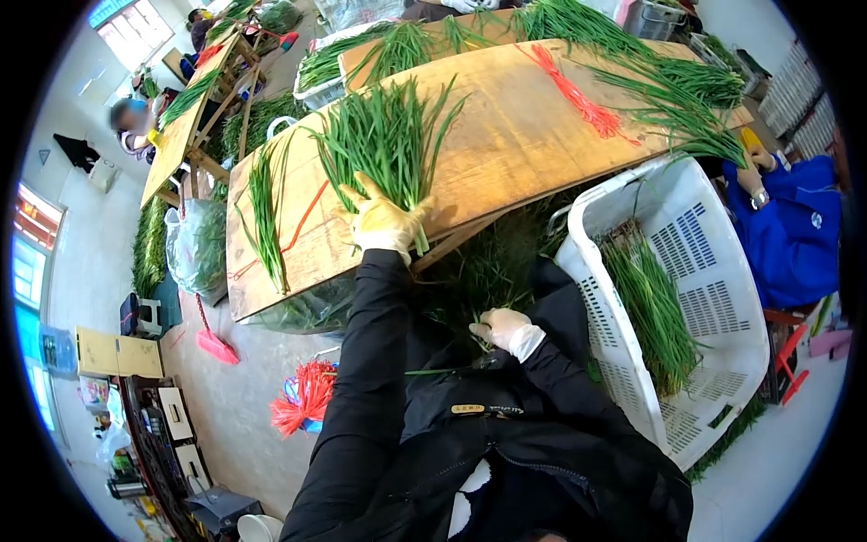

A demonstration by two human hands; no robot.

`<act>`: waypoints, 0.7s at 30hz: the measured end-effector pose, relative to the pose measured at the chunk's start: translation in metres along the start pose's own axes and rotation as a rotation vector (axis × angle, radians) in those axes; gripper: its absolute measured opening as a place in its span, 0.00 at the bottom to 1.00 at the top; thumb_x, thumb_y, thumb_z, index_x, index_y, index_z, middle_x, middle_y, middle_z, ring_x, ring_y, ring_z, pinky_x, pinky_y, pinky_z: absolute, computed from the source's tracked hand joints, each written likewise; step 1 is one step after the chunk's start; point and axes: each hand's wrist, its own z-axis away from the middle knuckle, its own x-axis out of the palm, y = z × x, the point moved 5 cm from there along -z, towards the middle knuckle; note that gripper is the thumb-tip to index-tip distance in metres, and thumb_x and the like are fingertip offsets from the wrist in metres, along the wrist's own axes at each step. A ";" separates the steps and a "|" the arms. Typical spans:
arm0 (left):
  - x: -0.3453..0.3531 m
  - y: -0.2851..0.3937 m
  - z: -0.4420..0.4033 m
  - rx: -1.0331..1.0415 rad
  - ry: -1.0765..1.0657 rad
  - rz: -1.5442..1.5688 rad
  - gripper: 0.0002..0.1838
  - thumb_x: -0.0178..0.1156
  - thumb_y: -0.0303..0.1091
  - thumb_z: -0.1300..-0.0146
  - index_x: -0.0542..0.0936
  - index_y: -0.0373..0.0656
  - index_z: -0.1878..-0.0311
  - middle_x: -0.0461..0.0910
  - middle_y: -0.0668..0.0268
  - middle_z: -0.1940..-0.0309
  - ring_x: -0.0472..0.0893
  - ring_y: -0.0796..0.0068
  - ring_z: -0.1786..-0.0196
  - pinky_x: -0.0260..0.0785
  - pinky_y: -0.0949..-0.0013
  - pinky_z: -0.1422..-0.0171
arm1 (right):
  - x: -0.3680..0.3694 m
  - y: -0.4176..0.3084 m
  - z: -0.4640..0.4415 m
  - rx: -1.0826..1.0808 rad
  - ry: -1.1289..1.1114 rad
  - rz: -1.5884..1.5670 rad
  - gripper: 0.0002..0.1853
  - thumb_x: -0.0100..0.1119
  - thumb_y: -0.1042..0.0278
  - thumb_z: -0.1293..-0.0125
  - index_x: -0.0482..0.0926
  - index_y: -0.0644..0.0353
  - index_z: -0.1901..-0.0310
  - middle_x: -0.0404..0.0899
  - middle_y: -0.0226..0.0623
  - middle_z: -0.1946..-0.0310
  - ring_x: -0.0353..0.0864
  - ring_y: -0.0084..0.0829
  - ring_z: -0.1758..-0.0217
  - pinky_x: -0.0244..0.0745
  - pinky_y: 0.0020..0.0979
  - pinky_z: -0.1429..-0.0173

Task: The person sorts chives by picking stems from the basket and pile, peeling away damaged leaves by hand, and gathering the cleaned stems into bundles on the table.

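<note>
My left hand (386,219), in a pale yellow glove, lies with spread fingers against the lower ends of a bundle of long green stalks (375,135) on the wooden table. The stalks fan out beyond it, and some ends show beside the thumb. Low by my lap, my right hand (508,331), in a whitish glove, has its fingers bent together; what they hold, if anything, is too small to tell. A thinner bunch of stalks (264,217) and a red strip (305,217) lie left of the bundle.
The wooden table (488,108) bears red ties (578,95) and more greens (677,90). At right stands a white crate (623,361) holding greens. A person in blue (790,226) is beyond it. Red strands (307,397) hang by my left arm; another person stands far left.
</note>
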 end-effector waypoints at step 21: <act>0.056 -0.037 -0.082 0.328 -0.051 -0.082 0.47 0.55 0.25 0.54 0.37 0.31 0.35 0.74 0.45 0.58 0.76 0.54 0.53 0.69 0.64 0.51 | -0.018 0.018 0.019 -0.157 -0.084 -0.642 0.17 0.48 0.57 0.37 0.76 0.64 0.70 0.79 0.36 0.72 0.78 0.27 0.70 0.71 0.27 0.63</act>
